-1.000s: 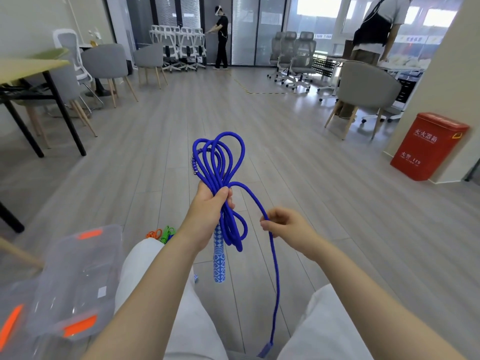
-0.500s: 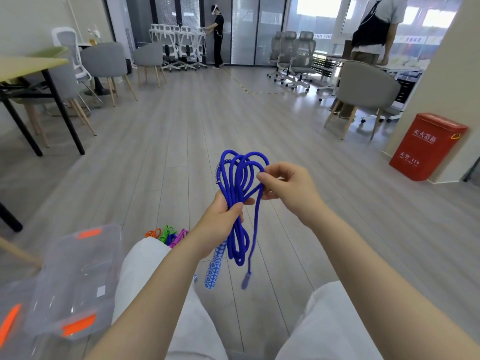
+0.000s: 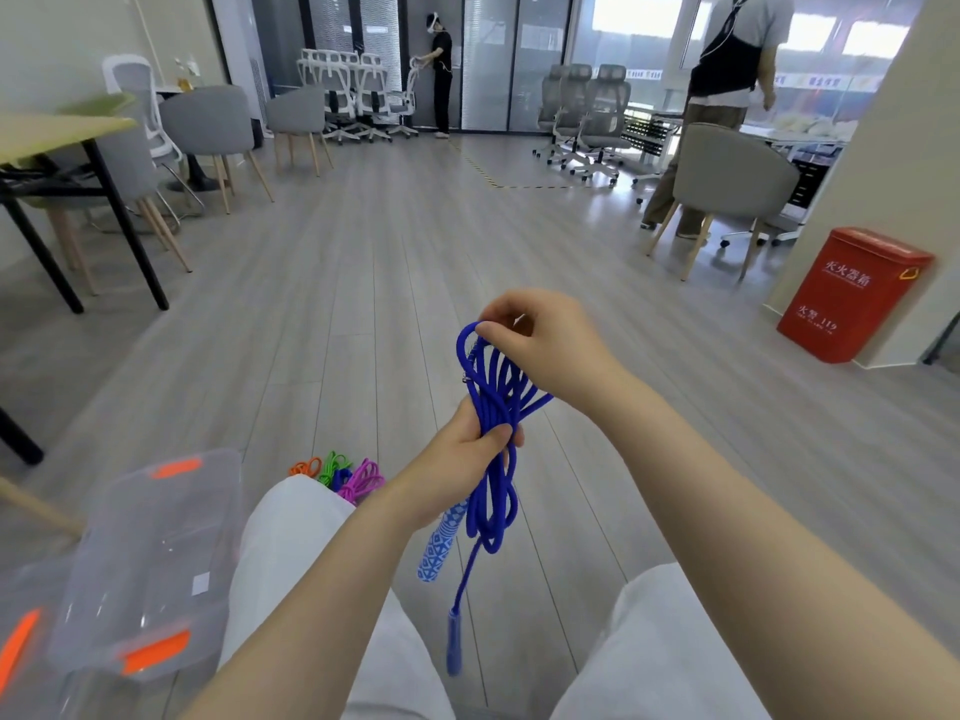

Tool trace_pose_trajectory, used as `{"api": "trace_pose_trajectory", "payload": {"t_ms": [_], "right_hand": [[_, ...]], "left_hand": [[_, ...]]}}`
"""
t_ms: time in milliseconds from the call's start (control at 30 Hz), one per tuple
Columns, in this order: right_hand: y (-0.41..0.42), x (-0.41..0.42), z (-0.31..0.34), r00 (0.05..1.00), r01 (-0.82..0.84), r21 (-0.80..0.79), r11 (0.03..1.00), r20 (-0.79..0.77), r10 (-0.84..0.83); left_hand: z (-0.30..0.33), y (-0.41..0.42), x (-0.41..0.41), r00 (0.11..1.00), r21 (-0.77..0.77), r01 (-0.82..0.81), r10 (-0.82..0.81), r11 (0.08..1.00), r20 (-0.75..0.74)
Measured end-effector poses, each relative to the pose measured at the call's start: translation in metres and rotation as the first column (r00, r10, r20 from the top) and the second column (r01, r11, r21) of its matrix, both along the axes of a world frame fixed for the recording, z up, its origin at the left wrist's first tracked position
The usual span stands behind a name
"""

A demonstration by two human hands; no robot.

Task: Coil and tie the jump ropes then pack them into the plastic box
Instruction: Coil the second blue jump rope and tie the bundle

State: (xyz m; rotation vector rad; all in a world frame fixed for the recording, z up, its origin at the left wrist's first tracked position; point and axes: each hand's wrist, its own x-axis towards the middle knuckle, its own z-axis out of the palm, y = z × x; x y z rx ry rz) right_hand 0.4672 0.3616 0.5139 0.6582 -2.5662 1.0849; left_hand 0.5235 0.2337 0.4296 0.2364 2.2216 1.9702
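One blue jump rope (image 3: pixel 493 407) hangs coiled above the lap, the left hand (image 3: pixel 462 459) clenched round its middle, the right hand (image 3: pixel 540 345) pinching the top loops. Just left sits the plastic box (image 3: pixel 150 558); more ropes (image 3: pixel 343 472) lie on the floor beyond a knee.

My left grip (image 3: pixel 457 459) is raised in front of me, forearm reaching up from the lower left, fingers and thumb curled tight around the middle of the blue jump rope (image 3: pixel 493 402) bundle. My right grip (image 3: pixel 545 345) sits above and just beyond it, forearm coming in from the lower right, wrist bent inward, fingertips pinching the top of the loops. Both forearms are bare. My knees show below them.
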Motion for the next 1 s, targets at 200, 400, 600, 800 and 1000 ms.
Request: {"api": "trace_pose_trajectory", "payload": {"t_ms": [200,400,600,800,1000], "right_hand": [[0.009,0.0,-0.024,0.994,0.068,-0.133,0.989,-0.075,-0.079],[0.012,0.021,-0.09,0.961,0.273,-0.548,0.79,0.18,-0.208],[0.018,0.025,-0.143,0.807,-0.052,-0.343,0.938,0.538,0.242],[0.014,0.028,-0.151,0.596,-0.213,-0.245,0.946,0.735,0.324],[0.028,0.024,-0.158,0.651,-0.117,-0.168,0.979,0.731,0.203]], "left_hand": [[-0.002,-0.006,0.001,0.997,0.027,-0.074,0.074,0.997,-0.001],[0.0,-0.014,-0.004,0.993,0.143,-0.117,0.114,0.983,0.032],[0.011,-0.018,-0.003,0.994,0.256,-0.106,0.109,0.961,0.001],[0.022,-0.017,-0.007,0.991,0.444,-0.101,0.131,0.89,-0.036],[0.032,-0.036,-0.009,0.968,0.531,-0.162,0.238,0.832,-0.078]]}}
